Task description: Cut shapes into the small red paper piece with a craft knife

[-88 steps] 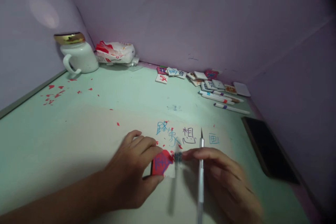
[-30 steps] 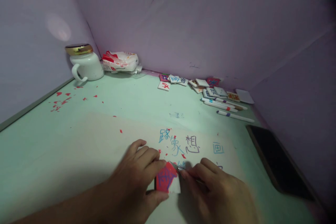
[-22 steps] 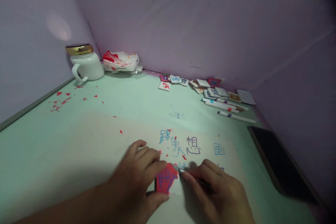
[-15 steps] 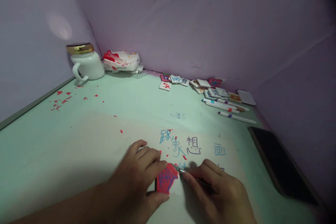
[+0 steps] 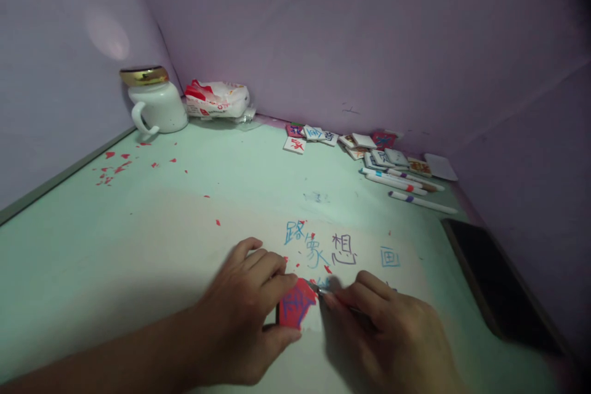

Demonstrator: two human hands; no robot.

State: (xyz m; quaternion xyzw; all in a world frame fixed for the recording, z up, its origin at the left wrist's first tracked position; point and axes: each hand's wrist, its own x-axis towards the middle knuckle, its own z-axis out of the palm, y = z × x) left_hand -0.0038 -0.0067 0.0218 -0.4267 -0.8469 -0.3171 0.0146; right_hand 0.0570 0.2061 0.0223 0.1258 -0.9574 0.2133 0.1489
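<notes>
A small red tile [image 5: 295,306] with purple writing lies on the pale paper [image 5: 138,295], its right edge ragged. My left hand [image 5: 249,305] is closed on it, fingers at its top and thumb at its bottom left edge. My right hand [image 5: 383,320] grips a thin craft knife [image 5: 318,289], whose metal tip touches the tile's upper right edge. Most of the handle is hidden by my fingers. Small red scraps [image 5: 327,269] lie around the tile, among blue and purple characters [image 5: 342,249] written on the paper.
A white mug [image 5: 159,108] with a gold lid and a wipes packet [image 5: 217,100] stand at the back left. Lettered tiles [image 5: 314,132] and several markers [image 5: 397,183] lie along the back wall. A dark phone [image 5: 498,289] is at the right. More red scraps [image 5: 115,166] lie left.
The whole view has shifted slightly, so everything sits a little higher and further right. Both hands keep their hold on the tile and the knife, and the tip stays at the tile's edge.
</notes>
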